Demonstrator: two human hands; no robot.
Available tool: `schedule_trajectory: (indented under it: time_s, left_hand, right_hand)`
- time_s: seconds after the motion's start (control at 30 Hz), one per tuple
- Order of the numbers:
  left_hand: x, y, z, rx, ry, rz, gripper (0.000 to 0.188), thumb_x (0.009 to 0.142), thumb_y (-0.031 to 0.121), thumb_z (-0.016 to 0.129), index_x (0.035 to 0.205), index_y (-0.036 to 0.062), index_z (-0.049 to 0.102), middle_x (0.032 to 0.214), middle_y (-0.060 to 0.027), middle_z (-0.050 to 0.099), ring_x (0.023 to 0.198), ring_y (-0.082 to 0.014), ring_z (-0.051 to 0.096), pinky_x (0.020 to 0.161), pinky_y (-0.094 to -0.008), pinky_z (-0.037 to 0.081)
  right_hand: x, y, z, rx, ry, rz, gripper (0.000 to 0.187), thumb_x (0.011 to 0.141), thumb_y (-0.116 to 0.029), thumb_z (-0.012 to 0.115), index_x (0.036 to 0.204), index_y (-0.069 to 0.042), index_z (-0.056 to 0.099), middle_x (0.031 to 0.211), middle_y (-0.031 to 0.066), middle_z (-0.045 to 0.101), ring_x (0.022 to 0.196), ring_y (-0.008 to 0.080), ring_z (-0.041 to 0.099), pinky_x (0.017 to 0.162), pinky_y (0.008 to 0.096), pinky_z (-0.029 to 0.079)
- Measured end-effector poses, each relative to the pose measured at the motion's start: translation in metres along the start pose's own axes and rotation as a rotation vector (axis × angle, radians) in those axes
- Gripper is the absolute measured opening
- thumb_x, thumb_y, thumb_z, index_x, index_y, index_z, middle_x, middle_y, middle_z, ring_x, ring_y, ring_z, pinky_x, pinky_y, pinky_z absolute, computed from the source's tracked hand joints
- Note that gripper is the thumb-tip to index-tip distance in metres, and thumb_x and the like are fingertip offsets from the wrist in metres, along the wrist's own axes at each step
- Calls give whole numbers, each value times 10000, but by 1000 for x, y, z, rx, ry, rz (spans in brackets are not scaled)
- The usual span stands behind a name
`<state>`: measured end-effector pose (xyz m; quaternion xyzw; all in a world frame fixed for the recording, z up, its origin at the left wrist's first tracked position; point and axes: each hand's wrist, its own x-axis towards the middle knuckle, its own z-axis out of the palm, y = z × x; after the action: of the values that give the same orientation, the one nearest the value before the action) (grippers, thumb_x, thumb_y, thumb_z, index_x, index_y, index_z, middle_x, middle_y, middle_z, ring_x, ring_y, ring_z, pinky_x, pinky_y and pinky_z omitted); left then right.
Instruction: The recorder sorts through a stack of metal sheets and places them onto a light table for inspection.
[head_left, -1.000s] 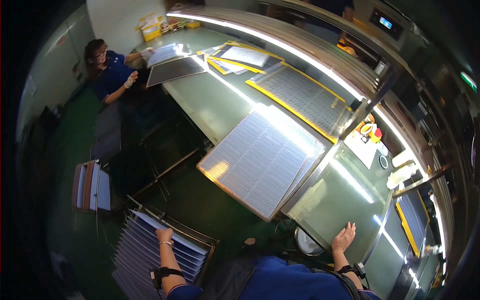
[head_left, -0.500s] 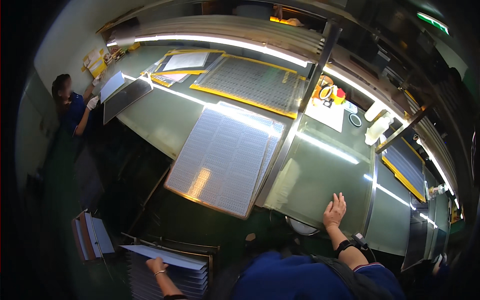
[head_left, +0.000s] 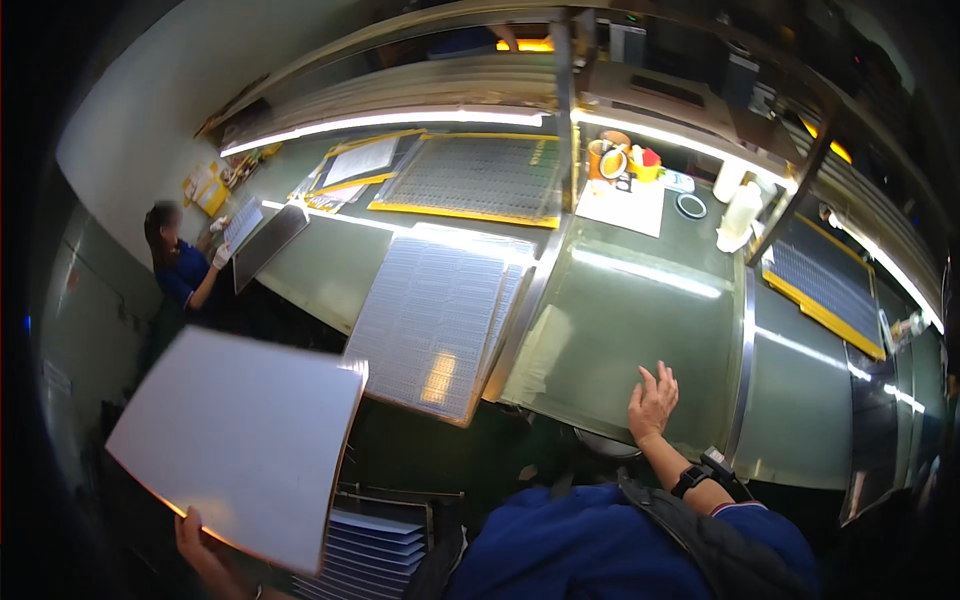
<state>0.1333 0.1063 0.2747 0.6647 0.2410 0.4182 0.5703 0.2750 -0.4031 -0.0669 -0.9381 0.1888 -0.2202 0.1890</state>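
A large pale white panel (head_left: 240, 430) is held up at the left, with my left hand (head_left: 197, 545) closed on its lower edge; the fingers behind it are hidden. My right hand (head_left: 653, 402) is open, fingers spread, at the near part of the green-grey glass tabletop (head_left: 640, 320). A rack of stacked pale sheets (head_left: 372, 548) stands low beside the held panel. Beyond the panel's right edge, overlapping printed panels with fine rows of marks (head_left: 430, 310) lie on the bench.
Yellow-edged dark frames (head_left: 480, 175) lie at the back. A white bottle (head_left: 740, 215), a tape roll (head_left: 690, 206) and orange tubs (head_left: 607, 160) stand under the lit shelf. At far left a co-worker (head_left: 180, 260) in blue, gloved, holds a sheet.
My left hand has lifted the white panel off the rack's top and up to the left, its face now turned to view. My right hand stays over the glass, its fingers slightly more curled.
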Motion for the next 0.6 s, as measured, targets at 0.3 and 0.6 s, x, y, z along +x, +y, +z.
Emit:
schedule_trajectory:
  time_s: [0.3, 0.6]
  left_hand:
    - [-162, -112, 275, -627, -1021, -539, 238, 817, -13, 495, 1049, 2, 545, 979, -128, 590, 952, -230, 588, 818, -416, 525]
    - [-309, -144, 376, -596, -1179, -999, 109, 801, -43, 536, 899, -32, 583, 840, -124, 629, 793, -226, 638, 757, -368, 562]
  right_hand:
    - [-30, -4, -68, 1195, -549, 96, 272, 823, -19, 527, 1094, -36, 541, 1006, 110, 612, 912, 180, 600, 798, 288, 478]
    - [-39, 79, -106, 1186, -558, 276, 286, 852, -40, 547, 1134, -9, 515, 1051, 85, 595, 956, 142, 565, 864, 277, 445]
